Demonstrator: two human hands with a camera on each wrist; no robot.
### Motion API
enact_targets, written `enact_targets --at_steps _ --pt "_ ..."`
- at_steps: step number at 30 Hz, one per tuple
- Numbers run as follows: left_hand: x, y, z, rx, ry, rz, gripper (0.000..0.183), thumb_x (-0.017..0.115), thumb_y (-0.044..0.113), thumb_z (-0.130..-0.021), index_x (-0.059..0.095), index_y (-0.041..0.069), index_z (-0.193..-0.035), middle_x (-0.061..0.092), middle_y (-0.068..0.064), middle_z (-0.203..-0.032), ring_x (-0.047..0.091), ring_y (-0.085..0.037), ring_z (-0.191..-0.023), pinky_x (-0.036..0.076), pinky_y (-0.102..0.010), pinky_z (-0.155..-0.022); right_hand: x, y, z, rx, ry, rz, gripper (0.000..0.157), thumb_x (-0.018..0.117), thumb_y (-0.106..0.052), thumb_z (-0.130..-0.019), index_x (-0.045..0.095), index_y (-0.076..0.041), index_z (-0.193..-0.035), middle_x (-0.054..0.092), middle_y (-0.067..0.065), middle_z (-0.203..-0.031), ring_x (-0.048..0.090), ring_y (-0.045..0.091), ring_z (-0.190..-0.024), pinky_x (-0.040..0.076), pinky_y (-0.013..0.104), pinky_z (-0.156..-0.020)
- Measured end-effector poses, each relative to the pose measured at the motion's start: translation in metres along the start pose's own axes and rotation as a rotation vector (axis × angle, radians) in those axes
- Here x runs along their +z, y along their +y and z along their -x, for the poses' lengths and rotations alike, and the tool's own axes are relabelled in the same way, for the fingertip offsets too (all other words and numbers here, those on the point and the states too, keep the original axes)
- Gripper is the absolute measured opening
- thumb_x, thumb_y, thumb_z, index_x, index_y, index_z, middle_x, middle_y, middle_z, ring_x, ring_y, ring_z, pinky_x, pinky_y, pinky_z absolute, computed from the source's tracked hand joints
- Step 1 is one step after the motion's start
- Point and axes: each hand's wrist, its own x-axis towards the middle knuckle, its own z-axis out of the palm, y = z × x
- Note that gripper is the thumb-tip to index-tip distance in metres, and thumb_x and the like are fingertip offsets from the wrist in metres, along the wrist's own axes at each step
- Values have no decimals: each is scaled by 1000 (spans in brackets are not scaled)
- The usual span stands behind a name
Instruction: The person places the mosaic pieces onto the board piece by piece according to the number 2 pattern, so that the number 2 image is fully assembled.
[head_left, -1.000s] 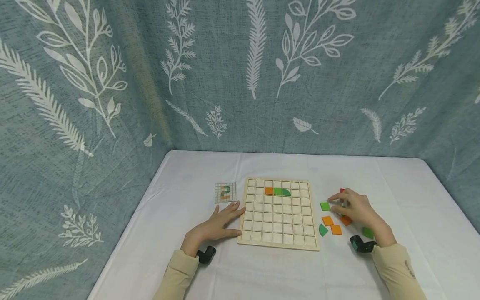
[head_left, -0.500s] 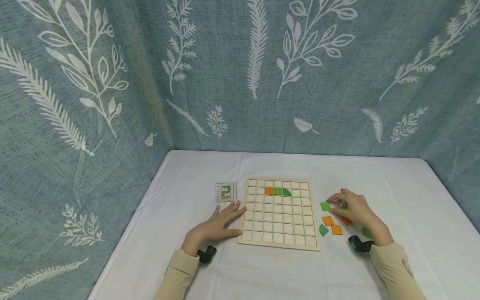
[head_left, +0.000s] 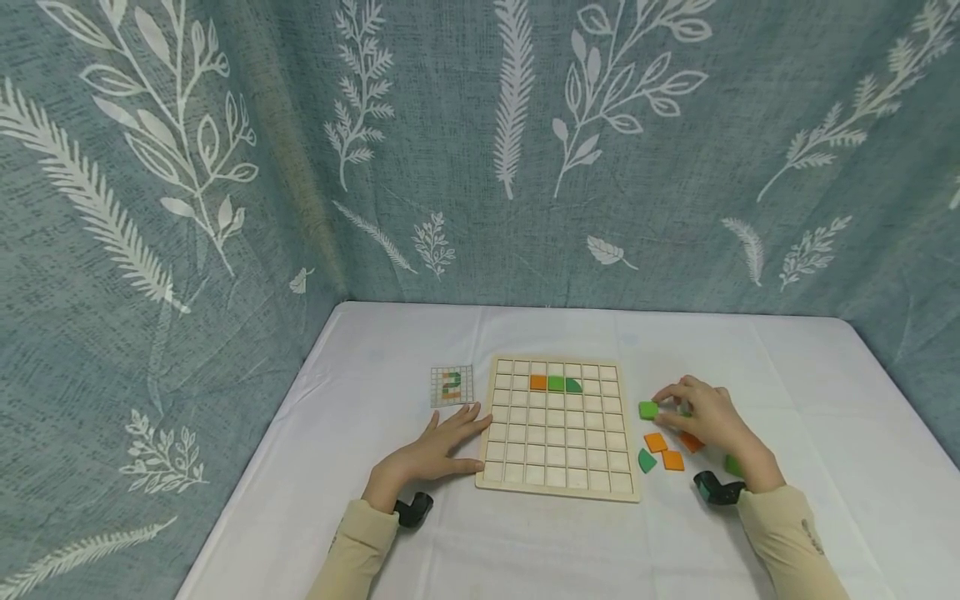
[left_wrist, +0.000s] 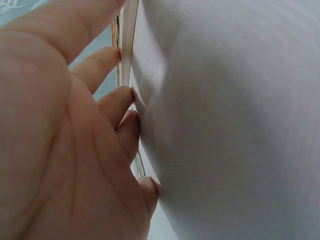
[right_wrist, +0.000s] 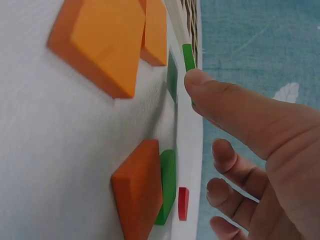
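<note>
Green square tile (head_left: 648, 410) was pinched in right hand (head_left: 703, 412), off the cloth (head_left: 825, 375).
Tile lay on the hand's board-facing side, just right of the gridded board (head_left: 557, 493); being square, it showed no long axis. Right hand was nearer it; left hand (head_left: 438, 442), fingers spread, touched the board's left edge.

Your head camera looks forward and down across the worktop (head_left: 525, 550). Low and close (pictures tipped sideways), your wrist views face along it, sharing with the head view the board (head_left: 555, 457) at your left hand (head_left: 441, 442) and the green tile (head_left: 648, 410) in your right hand (head_left: 711, 414).
</note>
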Motion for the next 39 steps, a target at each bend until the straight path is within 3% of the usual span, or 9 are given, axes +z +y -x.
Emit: enact_targets --at_steps 20,39 --pt "1 1 -1 -23 5 2 70 59 39 -89 28 16 -147 13 -13 -155 6 -32 -143 -9 -58 -111 5 -16 -16 -40 46 -27 24 74 -25 -79 69 -17 -101 57 1 -85 44 15 -69 24 33 -67" --pt "0 2 -1 -18 5 8 70 58 39 -89 27 14 -147 12 -15 -155 6 -33 -143 -8 -60 -110 21 -43 -33 -107 72 -85 23 74 -25 -79 69 -16 -100 57 1 -86 47 17 -72 24 32 -68"
